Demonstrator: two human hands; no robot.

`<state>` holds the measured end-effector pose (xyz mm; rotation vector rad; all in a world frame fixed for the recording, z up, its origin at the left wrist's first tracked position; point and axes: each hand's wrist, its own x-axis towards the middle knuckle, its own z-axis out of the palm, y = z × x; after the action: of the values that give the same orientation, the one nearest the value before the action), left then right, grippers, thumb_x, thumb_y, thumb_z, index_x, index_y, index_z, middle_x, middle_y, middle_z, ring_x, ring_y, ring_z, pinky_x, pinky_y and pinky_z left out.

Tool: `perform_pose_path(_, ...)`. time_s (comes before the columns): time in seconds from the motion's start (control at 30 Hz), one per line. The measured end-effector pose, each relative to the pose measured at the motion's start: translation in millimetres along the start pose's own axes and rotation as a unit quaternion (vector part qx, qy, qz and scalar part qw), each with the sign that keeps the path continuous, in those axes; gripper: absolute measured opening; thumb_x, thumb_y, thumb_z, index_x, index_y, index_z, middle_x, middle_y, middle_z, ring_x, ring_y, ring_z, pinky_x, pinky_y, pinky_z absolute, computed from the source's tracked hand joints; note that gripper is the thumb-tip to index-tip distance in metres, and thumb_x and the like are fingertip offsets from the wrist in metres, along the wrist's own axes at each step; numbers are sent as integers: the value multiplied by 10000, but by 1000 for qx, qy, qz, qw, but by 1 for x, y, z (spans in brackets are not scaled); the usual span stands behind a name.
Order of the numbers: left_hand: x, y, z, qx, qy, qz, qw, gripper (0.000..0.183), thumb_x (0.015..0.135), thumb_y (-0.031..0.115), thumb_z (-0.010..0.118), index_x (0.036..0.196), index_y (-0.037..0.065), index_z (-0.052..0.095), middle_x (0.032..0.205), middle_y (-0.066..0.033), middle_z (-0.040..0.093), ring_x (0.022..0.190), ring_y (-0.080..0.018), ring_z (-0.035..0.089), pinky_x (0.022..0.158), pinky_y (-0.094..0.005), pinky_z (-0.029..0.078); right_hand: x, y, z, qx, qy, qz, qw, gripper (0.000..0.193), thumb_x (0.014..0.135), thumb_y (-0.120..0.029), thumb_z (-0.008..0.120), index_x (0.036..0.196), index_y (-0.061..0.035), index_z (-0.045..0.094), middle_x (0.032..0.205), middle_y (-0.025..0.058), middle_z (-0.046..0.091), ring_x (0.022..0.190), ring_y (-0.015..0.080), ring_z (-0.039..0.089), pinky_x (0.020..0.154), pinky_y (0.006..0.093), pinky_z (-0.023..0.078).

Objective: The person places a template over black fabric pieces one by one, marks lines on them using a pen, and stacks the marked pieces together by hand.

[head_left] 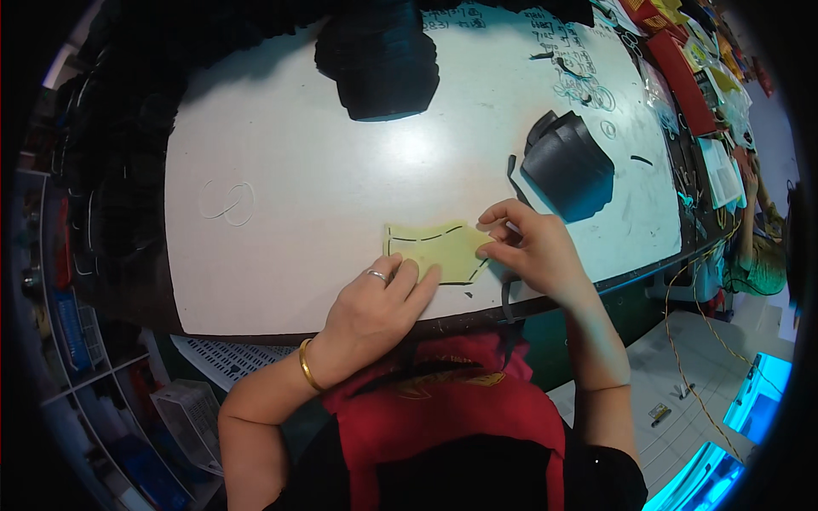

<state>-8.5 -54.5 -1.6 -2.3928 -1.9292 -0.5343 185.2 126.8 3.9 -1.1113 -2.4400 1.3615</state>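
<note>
A flat, translucent yellow template [443, 255] with black dashes along its edges lies near the front edge of the white table. My left hand [375, 307] rests on its lower left part, fingertips spread and pressing it down. At the template's right corner my right hand [532, 247] is closed, thumb and fingers around the edge; whatever sits between the fingertips is partly hidden. Just beyond that hand stands a stack of curved black pieces [568, 166]. A narrow black strip [509, 300] hangs over the table edge below my right hand.
Another pile of black pieces [383, 68] sits at the far middle of the white table [281, 272]. Dark material [111, 170] is heaped along the left. Tools and a red box [682, 81] crowd the right side. A co-worker's arm [747, 204] shows at far right.
</note>
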Motion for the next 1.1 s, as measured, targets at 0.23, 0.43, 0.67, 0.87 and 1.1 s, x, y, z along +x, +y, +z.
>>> perform_pose_path(0.23, 3, 5, 1, 45, -25, 28, 998, 470, 815, 93, 641, 1282, 88, 694, 1125, -132, 651, 970, -309, 655, 789, -334, 599, -3, 5, -1, -94, 135, -139, 977, 321, 857, -171, 830, 1122, -46, 698, 940, 113, 760, 786, 256, 738, 694, 353, 567)
perform_pose_path(0.43, 0, 32, 11, 83, -20, 34, 996, 423, 852, 107, 603, 1231, -69, 673, 1172, -215, 660, 1039, -348, 659, 972, -412, 559, 9, -30, -27, -125, 202, -321, 917, 256, 1026, -236, 612, 955, -20, 730, 903, 119, 729, 767, 299, 685, 697, 350, 543)
perform_pose_path(0.67, -16, 39, 29, 46, 4, 10, 999, 458, 903, 190, 575, 1285, -51, 650, 1235, -247, 632, 1176, -417, 629, 1024, -434, 527, 29, -78, 30, -66, -150, -213, 963, 278, 1011, -289, 645, 924, -35, 718, 810, 118, 718, 737, 285, 714, 670, 361, 543)
perform_pose_path(0.87, -6, 40, 23, 32, -1, -3, 999, 462, 913, 237, 575, 1287, -27, 640, 1276, -258, 621, 1143, -409, 638, 996, -438, 549, 58, -65, 38, -211, -27, -387, 897, 172, 963, -260, 714, 889, -106, 690, 722, 54, 684, 638, 258, 691, 585, 371, 524)
perform_pose_path(1.1, -2, 36, 22, 36, 23, -3, 999, 395, 881, 177, 601, 1227, -3, 665, 1253, -214, 651, 1077, -348, 678, 893, -369, 593, 37, -57, 30, -224, 60, -325, 917, 178, 948, -212, 737, 856, -81, 659, 677, 79, 651, 587, 282, 653, 555, 364, 504)
